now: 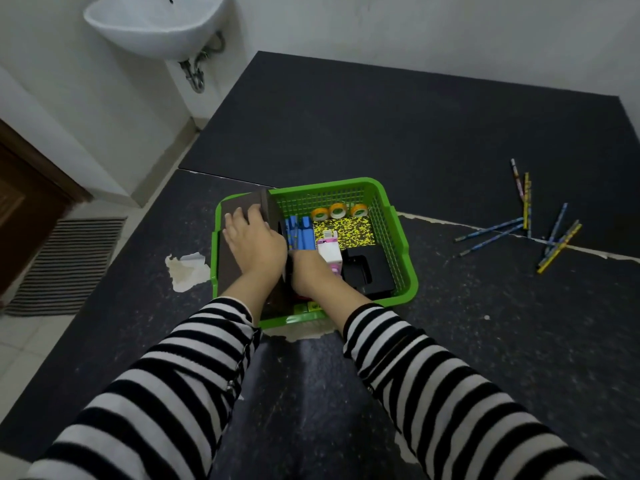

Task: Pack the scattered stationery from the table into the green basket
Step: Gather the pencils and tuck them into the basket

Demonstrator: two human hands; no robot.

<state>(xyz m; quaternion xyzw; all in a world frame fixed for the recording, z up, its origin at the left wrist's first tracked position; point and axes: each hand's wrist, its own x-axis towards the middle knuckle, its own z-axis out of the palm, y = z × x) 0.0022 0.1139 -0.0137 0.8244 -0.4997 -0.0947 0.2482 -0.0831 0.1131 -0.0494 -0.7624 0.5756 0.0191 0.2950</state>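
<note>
Fingers (239, 218) of the left hand (256, 240) are pressing flat on the book (229, 271), leaning it at the 9 o'clock side of the basket (403, 251), likely saving room. The right hand (306, 273) is reaching in beside it, but its fingers are hidden and I cannot tell their state.

White washbasin (156, 26) on the wall (381, 22), chrome trap pipe (195, 72) beneath it — striped mat (65, 265) on pale floor tiles (20, 341) at left, brown wooden door (24, 206) just beside it
</note>
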